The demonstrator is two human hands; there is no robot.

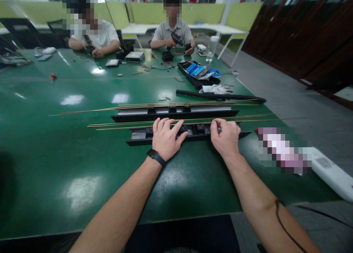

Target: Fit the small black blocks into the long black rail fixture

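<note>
A black channel-shaped rail (140, 136) with dark blocks inside lies across the table in front of me. My left hand (167, 137) rests on its middle, thumb and fingers apart. Over the rail's right part, my right hand (225, 135) has its thumb and index finger pressed together and the other fingers curled; whatever is between them is too small to make out. Thin brass-coloured rods (116, 125) run along the rail's far side, passing by both hands. A second black rail (138, 117) lies behind, with more thin rods (91, 110) along it.
The green table (44, 165) carries a long black bar (217, 96), white gloves (216, 89) and a black tray (189, 75) with blue packs. At right lie a blurred pink item (281, 148) and a white device (331, 172). Two people sit opposite, holding tools.
</note>
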